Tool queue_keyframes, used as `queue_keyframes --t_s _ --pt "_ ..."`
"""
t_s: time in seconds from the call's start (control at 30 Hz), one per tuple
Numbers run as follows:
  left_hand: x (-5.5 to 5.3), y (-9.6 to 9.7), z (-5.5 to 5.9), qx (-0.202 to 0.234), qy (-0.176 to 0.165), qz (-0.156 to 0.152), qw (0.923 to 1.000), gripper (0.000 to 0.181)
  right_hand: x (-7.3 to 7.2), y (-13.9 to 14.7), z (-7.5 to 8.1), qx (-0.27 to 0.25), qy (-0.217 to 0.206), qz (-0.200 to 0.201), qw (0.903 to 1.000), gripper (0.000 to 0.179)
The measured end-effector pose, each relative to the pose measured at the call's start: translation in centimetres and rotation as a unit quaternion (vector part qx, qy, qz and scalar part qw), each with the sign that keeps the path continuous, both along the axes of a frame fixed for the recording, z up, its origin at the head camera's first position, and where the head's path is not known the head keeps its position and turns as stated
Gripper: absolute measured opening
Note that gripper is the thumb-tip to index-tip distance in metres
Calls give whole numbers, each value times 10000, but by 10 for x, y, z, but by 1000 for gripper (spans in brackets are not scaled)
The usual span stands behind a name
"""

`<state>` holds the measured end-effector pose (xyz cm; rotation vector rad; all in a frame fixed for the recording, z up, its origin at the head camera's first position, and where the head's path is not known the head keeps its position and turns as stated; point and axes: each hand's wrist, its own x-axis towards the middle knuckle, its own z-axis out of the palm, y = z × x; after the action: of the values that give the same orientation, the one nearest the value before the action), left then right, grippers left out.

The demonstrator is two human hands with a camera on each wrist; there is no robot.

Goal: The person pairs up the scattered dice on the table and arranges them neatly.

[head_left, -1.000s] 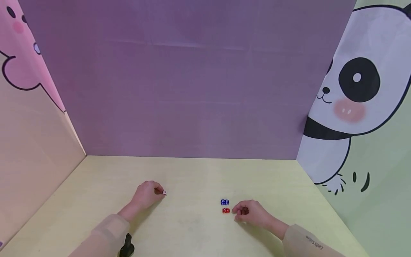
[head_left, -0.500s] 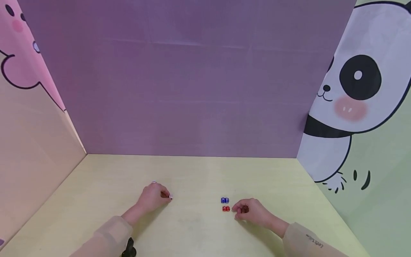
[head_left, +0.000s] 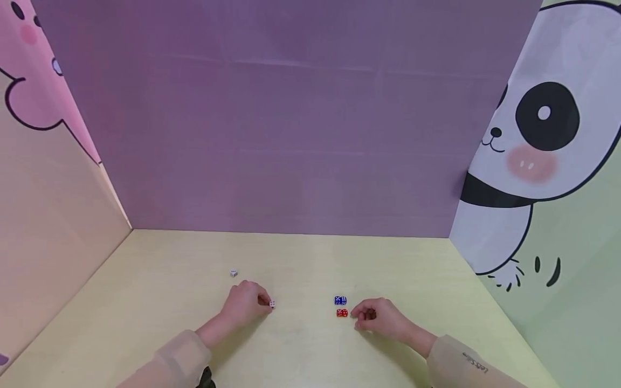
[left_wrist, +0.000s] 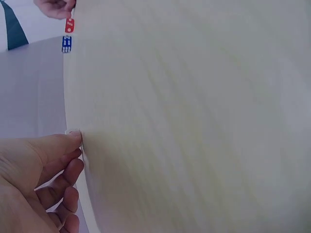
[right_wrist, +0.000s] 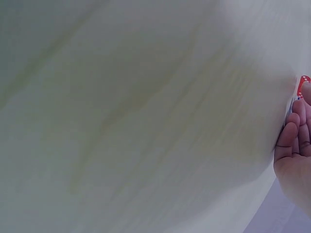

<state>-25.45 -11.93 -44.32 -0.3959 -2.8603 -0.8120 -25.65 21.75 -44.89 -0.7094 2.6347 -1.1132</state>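
My left hand (head_left: 244,303) pinches a small white die (head_left: 272,304) between thumb and fingertips, low over the table left of the middle. In the left wrist view only a sliver of that die (left_wrist: 73,131) shows at the fingertips. A second white die (head_left: 234,273) lies on the table behind this hand. Two blue dice (head_left: 340,300) sit side by side right of the middle, with two red dice (head_left: 342,312) in a row just in front of them. Close by the red pair, on its right, my right hand (head_left: 383,319) rests with loosely curled fingers, holding nothing.
The pale table (head_left: 301,355) ends at a purple back wall (head_left: 291,134). A pinkish side panel (head_left: 53,215) stands on the left, and a panel with a panda drawing (head_left: 548,161) on the right. A dark object (head_left: 206,378) shows beside the left sleeve.
My left hand has moved right and nearer with the white die, heading past the second white die, which now shows behind it. The right hand and the coloured dice stay put.
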Motion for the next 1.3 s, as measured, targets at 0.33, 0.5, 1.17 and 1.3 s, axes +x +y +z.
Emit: queue_keyframes --t_s 0.33,0.5,1.17,1.3 --pt "12 25 0 -48 129 -232 9996 13 0 -1 0 -15 98 29 9999 16" --pt "17 38 1 1 147 -428 9990 12 0 -1 -1 -25 142 80 9999 15" --pt "27 98 4 67 -128 -838 9964 12 2 -3 4 -35 147 285 9995 14" --pt "27 106 2 59 -179 -839 9963 12 2 -3 3 -13 172 303 9994 13"
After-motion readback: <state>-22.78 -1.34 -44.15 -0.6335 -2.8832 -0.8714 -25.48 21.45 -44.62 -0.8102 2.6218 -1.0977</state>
